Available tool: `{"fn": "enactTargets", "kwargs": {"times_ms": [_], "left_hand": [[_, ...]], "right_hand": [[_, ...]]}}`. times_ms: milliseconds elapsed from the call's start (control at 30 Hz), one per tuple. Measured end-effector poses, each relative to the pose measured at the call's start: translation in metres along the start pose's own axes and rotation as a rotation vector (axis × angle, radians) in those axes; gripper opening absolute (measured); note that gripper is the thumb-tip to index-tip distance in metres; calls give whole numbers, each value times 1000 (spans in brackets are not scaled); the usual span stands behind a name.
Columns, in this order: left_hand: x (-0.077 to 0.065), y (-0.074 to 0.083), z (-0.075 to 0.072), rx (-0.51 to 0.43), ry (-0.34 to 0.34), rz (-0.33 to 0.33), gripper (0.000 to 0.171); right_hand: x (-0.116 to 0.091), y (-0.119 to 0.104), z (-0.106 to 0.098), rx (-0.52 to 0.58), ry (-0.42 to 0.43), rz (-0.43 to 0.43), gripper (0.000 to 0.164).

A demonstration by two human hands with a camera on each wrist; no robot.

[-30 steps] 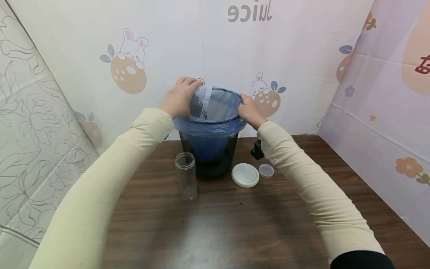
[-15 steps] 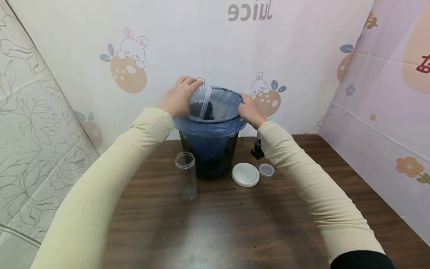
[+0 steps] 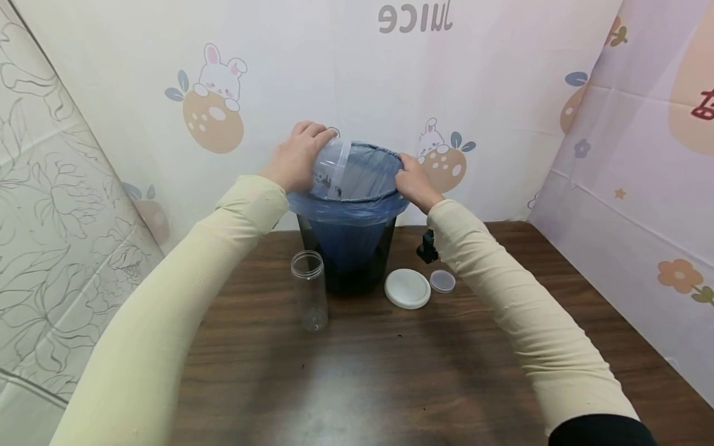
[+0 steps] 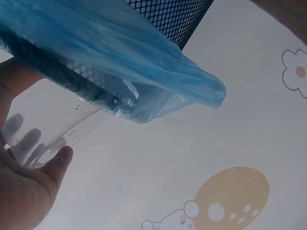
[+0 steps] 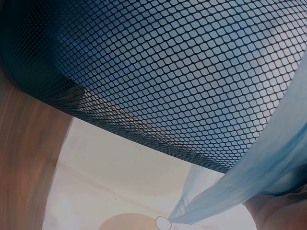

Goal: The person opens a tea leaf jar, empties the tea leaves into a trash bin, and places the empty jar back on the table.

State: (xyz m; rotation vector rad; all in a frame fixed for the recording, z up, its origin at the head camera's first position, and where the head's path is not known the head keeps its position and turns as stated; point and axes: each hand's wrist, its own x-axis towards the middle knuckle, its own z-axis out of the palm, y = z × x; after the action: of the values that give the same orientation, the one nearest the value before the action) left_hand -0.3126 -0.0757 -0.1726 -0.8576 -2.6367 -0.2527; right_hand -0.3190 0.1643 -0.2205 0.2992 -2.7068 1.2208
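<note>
My left hand [image 3: 295,156] grips a clear plastic jar [image 3: 330,166] near its base, tilted on its side with its mouth over a black mesh trash bin [image 3: 357,280]. A few dark specks cling inside the jar. Through its clear wall [image 4: 62,127] my fingers show in the left wrist view. A blue trash bag [image 3: 357,214] lines the bin and folds down over the rim. On the bin's right side, my right hand [image 3: 415,184] holds the rim together with the bag; the right wrist view shows mostly mesh, with that hand [image 5: 283,211] at the lower right corner.
A second clear jar [image 3: 309,294], tall and uncapped, stands upright in front of the bin. To the right lie a white round lid [image 3: 407,289] and a smaller translucent lid [image 3: 442,282] on the brown wooden table [image 3: 357,384]. A printed cloth [image 3: 290,74] hangs close behind.
A dark mass inside the tilted jar slid down to its mouth half a second ago and no longer shows there. The left hand has risen slightly; the right hand keeps its place.
</note>
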Motion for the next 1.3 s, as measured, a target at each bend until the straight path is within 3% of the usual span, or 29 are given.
{"fn": "enactTargets", "kwargs": {"times_ms": [333, 667, 967, 1300], "left_hand": [[2, 0, -1, 114, -36, 86, 83], [4, 2, 0, 164, -36, 176, 76], [5, 5, 3, 305, -45, 304, 69], [5, 9, 4, 447, -76, 358, 68]], "right_hand": [[0, -1, -1, 9, 14, -17, 58], [-1, -2, -1, -2, 5, -7, 60], [0, -2, -1, -5, 18, -20, 59], [0, -1, -1, 9, 8, -18, 59]]}}
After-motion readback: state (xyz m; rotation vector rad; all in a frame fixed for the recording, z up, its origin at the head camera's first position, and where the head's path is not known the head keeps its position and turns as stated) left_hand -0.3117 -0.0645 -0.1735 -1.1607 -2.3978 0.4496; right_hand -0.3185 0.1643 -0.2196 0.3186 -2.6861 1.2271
